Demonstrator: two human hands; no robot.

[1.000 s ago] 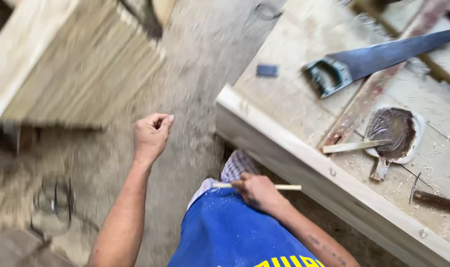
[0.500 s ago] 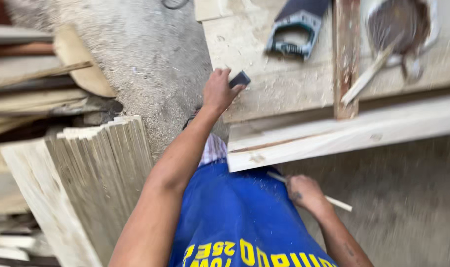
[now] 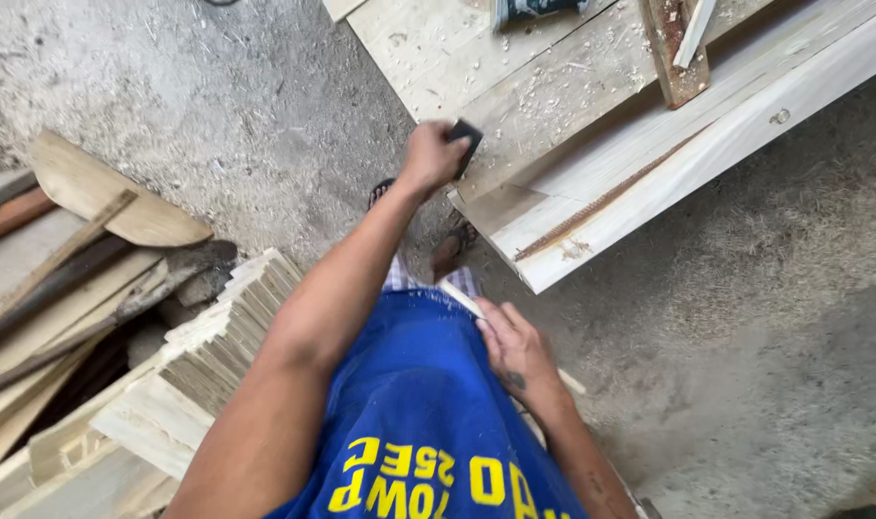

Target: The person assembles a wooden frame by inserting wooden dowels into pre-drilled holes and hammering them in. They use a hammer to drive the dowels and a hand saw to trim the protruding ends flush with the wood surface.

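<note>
My left hand is stretched out over the near corner of a pale wooden workbench and grips a small dark flat block. My right hand rests at my hip against blue clothing and holds a thin pale wooden stick that runs under the palm. My feet in sandals stand on the dusty floor below the bench.
A stack of thin wooden boards stands at my left. Curved and straight wood offcuts lie further left. On the bench top are a saw handle, a narrow wood strip and shavings. Sawdust covers the concrete floor.
My left hand has closed on the dark block at the bench corner and drawn it toward the edge. The view has swung; my right hand stays at my hip with the stick.
</note>
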